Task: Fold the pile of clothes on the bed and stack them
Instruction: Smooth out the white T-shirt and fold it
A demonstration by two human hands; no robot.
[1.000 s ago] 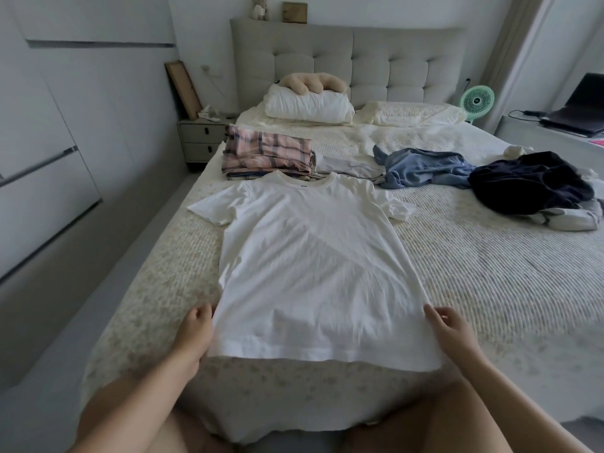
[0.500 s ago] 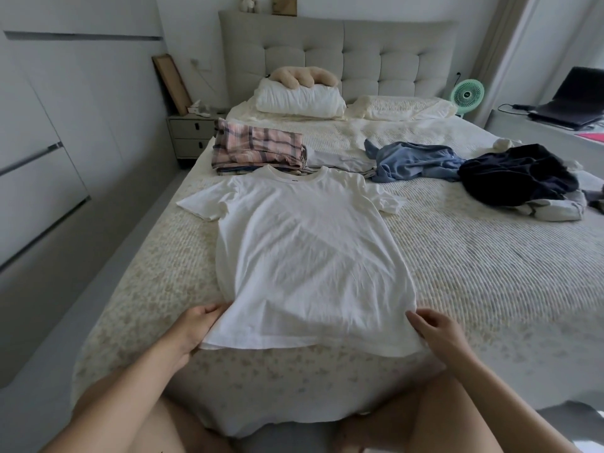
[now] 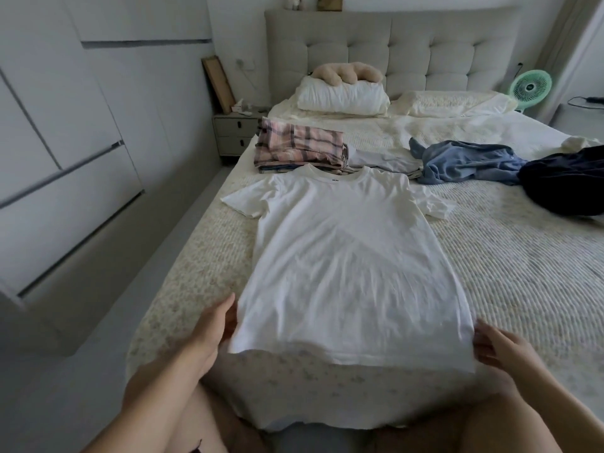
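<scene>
A white T-shirt [image 3: 346,256] lies spread flat, front up, on the near part of the bed [image 3: 510,263], its collar toward the headboard and its hem at the foot edge, both short sleeves laid out to the sides. The left hand [image 3: 212,328] is at the hem's left corner, fingers extended against the side seam with the cloth edge over the fingertips; whether it pinches the fabric or only touches it cannot be told. The right hand [image 3: 500,348] is at the hem's right corner, fingers loosely curled beside the edge, and its grasp cannot be told either. Just beyond the collar sits a stack of folded clothes [image 3: 300,150] topped by a pink plaid piece, touching or nearly touching the shirt's neckline. To the right of that stack lies a folded pale garment [image 3: 382,161], then a crumpled blue garment [image 3: 467,161], then a dark navy garment [image 3: 568,184] at the right edge of the view. Farther back, a white pillow [image 3: 343,98] carries a beige plush cushion [image 3: 346,73], with 1 more pillow [image 3: 451,103] beside it under the tufted headboard [image 3: 392,47]. A nightstand [image 3: 235,132] stands left of the bed, a green fan [image 3: 531,88] right of it.
</scene>
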